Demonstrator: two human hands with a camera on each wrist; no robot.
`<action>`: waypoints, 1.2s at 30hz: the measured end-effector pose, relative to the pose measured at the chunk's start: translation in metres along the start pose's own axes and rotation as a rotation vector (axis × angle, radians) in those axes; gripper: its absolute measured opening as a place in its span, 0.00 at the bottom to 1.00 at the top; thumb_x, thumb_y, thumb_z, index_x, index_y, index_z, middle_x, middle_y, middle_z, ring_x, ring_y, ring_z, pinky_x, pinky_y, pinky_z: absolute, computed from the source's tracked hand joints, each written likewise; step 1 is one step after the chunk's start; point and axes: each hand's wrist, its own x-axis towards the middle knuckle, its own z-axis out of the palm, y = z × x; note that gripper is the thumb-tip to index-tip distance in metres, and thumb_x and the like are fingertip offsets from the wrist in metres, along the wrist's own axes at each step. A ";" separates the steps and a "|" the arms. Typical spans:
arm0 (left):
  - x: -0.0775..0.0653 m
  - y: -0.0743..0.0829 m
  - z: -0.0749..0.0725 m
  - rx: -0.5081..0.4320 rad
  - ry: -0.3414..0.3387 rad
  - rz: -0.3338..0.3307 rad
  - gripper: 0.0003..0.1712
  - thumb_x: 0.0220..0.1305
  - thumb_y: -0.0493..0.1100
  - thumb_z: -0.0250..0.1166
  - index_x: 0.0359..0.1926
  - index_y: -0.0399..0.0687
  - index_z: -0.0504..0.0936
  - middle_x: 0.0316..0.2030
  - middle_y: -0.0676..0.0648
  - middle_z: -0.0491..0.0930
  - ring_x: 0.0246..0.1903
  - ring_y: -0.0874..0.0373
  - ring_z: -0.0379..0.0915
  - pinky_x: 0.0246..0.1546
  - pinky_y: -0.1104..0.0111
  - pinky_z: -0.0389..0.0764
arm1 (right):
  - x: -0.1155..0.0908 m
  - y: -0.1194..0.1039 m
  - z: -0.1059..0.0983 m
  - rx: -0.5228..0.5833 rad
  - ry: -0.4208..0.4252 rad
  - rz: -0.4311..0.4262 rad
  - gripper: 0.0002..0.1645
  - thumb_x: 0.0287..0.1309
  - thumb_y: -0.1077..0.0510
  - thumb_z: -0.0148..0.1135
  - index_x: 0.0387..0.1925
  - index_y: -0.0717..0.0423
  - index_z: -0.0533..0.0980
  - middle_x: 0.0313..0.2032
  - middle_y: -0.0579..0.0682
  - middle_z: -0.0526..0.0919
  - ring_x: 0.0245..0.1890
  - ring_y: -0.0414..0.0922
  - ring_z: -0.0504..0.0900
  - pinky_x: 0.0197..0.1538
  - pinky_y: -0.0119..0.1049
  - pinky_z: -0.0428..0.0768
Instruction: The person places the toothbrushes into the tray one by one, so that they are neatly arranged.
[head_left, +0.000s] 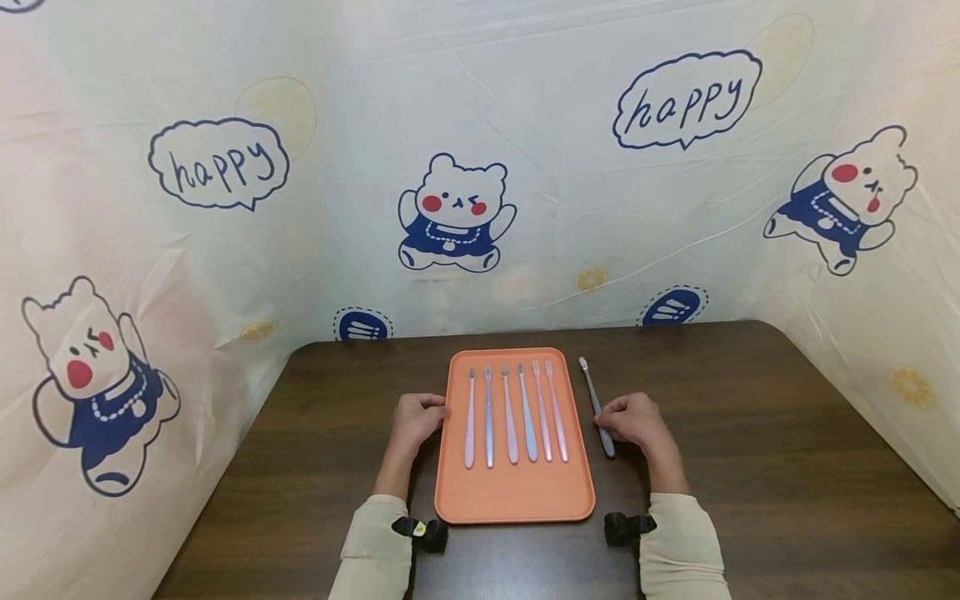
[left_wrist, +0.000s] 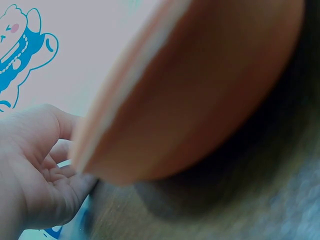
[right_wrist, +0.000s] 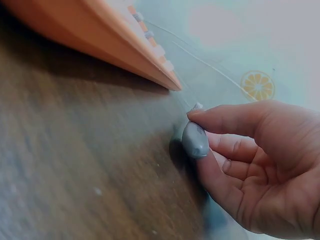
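Note:
An orange tray (head_left: 517, 496) lies on the table with several pink and blue toothbrushes (head_left: 512, 421) side by side in it, heads toward the far end. My left hand (head_left: 416, 418) grips the tray's left rim between thumb and fingers; the left wrist view shows this hand (left_wrist: 45, 170) at the tray's wall (left_wrist: 200, 100). Just right of the tray, my right hand (head_left: 633, 418) pinches a grey toothbrush (head_left: 592, 392) by its handle. In the right wrist view, the rounded handle end (right_wrist: 195, 141) sits between thumb and forefinger, close over the table.
The dark wooden table (head_left: 787, 467) extends to both sides of the tray. A pale printed cloth (head_left: 555, 200) with cartoon bears hangs behind and along the sides. Each sleeved wrist carries a small black camera (head_left: 618, 528).

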 end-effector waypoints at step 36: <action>-0.001 0.000 -0.001 0.007 -0.007 -0.004 0.14 0.60 0.37 0.67 0.46 0.36 0.88 0.45 0.35 0.87 0.33 0.59 0.82 0.36 0.67 0.84 | 0.003 -0.003 0.001 0.279 -0.086 -0.025 0.22 0.63 0.59 0.67 0.52 0.73 0.79 0.41 0.56 0.87 0.33 0.37 0.82 0.39 0.34 0.86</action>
